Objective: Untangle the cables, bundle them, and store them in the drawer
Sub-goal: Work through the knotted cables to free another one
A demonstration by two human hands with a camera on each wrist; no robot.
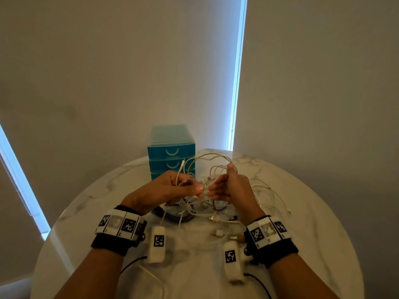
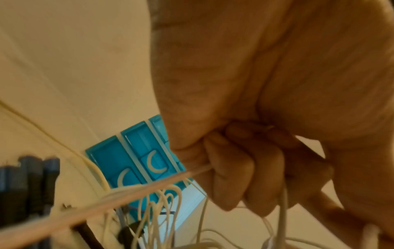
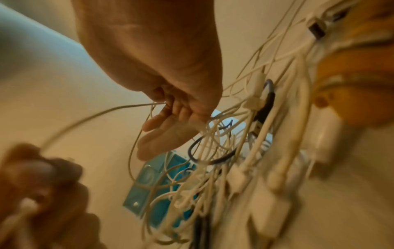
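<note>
**Knot may tighten as both hands pull on the cables**

The round counter [image 1: 302, 212] is smooth, marbled white. At its far edge stands the glossy teal plastic drawer [image 1: 171, 151] unit, every front closed. Over the counter's middle hang the cables [image 1: 207, 190], thin, limp, mostly white loops. The left hand [image 1: 164, 190] has fingers curled around several strands; the right hand [image 1: 233, 188] pinches one loop, other fingers spread. Pulling apart could cinch knots or drag plugs off the edge.

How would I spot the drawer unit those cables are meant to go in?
Look to the far edge of the round marble table, against the wall. There stands a small teal drawer unit, just behind the white cable tangle. It alone is teal, with pale curved handles.
</note>
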